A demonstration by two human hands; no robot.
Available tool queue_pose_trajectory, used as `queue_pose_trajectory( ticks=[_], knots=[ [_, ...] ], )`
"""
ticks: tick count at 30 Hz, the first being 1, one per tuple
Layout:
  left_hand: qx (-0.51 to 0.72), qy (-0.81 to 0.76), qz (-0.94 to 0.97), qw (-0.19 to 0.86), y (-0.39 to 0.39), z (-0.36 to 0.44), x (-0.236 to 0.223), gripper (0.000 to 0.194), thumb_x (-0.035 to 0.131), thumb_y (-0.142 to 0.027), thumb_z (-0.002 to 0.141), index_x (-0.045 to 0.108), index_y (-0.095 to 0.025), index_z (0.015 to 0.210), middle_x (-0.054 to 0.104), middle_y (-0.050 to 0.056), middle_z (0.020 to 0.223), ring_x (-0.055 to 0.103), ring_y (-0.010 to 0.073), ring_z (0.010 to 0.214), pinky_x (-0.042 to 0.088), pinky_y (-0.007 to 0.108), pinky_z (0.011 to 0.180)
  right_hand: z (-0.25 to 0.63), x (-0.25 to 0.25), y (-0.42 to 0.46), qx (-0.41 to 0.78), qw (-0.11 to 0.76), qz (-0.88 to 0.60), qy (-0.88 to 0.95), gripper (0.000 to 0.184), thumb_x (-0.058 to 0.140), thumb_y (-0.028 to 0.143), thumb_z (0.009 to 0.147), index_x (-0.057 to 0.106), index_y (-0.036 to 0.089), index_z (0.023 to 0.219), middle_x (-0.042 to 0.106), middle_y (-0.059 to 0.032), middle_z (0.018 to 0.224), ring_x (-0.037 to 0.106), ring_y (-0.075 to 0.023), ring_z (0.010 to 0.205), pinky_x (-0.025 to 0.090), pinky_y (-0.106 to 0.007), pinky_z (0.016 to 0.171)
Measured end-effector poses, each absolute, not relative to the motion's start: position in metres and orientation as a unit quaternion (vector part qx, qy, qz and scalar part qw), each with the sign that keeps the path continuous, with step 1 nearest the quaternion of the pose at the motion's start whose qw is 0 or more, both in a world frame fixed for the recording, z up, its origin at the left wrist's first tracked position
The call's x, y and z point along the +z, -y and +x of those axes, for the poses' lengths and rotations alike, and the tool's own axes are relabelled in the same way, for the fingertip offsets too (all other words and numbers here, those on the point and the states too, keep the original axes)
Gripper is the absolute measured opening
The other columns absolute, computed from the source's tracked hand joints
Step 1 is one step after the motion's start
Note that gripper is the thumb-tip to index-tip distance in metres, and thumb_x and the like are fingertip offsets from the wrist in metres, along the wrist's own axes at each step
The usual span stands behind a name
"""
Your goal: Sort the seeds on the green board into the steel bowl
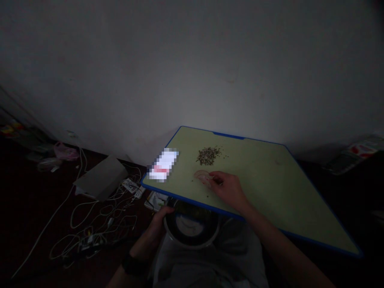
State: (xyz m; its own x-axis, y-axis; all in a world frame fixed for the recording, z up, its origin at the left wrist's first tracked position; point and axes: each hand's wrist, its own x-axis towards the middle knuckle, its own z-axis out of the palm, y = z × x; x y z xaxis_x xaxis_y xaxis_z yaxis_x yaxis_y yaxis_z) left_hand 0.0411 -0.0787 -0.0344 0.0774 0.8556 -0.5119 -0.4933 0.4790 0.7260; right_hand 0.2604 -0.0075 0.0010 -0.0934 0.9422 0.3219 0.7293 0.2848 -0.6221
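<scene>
My right hand (226, 187) rests on a pale green table (270, 180) with a blue rim. Its fingers are curled together beside a small pile of pale grains (202, 176), pinching at them. A heap of dark seeds (208, 155) lies just beyond, apart from the hand. My left hand (159, 224) grips the rim of a round metal bowl (192, 230) held in my lap, just under the table's near edge. The room is very dim.
A blurred-out bright phone (163, 165) lies at the table's left corner. On the dark floor to the left are tangled white cables (99, 224), a grey flat box (102, 178) and plastic bags (64, 152). A pale wall stands behind.
</scene>
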Motion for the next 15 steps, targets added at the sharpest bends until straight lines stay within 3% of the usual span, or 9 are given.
queue_pose_trajectory(
  ticks=[7, 11, 15],
  knots=[
    [0.442, -0.502, 0.145, 0.729, 0.074, 0.036, -0.051, 0.014, 0.059, -0.019, 0.068, 0.067, -0.014, 0.058, 0.066, 0.002, 0.05, 0.059, 0.0167, 0.049, 0.045, 0.027, 0.057, 0.26, 0.006, 0.007, 0.187, 0.361, -0.572, 0.712, 0.023, 0.055, 0.025, 0.075, 0.07, 0.018, 0.09, 0.071, -0.0036, 0.07, 0.064, -0.0147, 0.059, 0.049, -0.024, 0.056],
    [0.446, -0.49, 0.143, 0.735, 0.075, 0.036, -0.056, 0.015, 0.057, -0.021, 0.07, 0.068, -0.013, 0.065, 0.069, 0.003, 0.056, 0.062, 0.019, 0.055, 0.047, 0.029, 0.061, 0.255, 0.005, 0.011, 0.217, 0.353, -0.57, 0.71, 0.024, 0.056, 0.03, 0.076, 0.07, 0.017, 0.091, 0.07, -0.0045, 0.07, 0.064, -0.015, 0.058, 0.049, -0.025, 0.056],
    [0.456, -0.47, 0.138, 0.743, 0.073, 0.035, -0.056, 0.013, 0.06, -0.019, 0.069, 0.066, -0.014, 0.058, 0.068, 0.003, 0.052, 0.058, 0.016, 0.048, 0.043, 0.026, 0.054, 0.252, 0.001, 0.014, 0.238, 0.361, -0.583, 0.688, 0.025, 0.057, 0.032, 0.075, 0.069, 0.016, 0.09, 0.07, -0.0048, 0.068, 0.063, -0.015, 0.057, 0.048, -0.025, 0.054]
  ],
)
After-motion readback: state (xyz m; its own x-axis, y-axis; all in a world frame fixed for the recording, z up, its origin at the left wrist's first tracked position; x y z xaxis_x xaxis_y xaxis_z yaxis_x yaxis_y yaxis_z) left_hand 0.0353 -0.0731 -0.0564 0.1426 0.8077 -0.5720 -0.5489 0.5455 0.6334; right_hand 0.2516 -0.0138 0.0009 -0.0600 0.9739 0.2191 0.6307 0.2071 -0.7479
